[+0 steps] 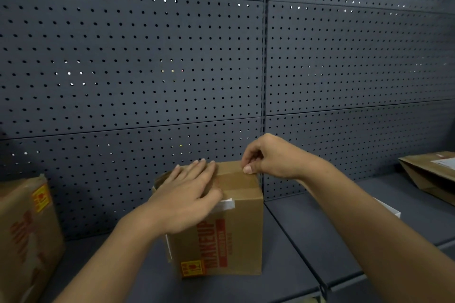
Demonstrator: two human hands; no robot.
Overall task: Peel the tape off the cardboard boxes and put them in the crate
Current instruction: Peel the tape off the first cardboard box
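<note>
dark pegboard shelf [307,241], left hand [187,194] flat hiding box [236,236] top, right hand [268,157] pinching tape [242,181]

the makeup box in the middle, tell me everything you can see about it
The makeup box is brown cardboard, standing upright on the dark shelf in front of the pegboard wall. Its front shows red MAKEUP lettering running vertically, a yellow and red sticker near the bottom and a white label at the top edge. Brown tape runs across the closed top. The left hand lies flat on top with straight fingers. The right hand pinches at the tape at the back right edge.
</note>
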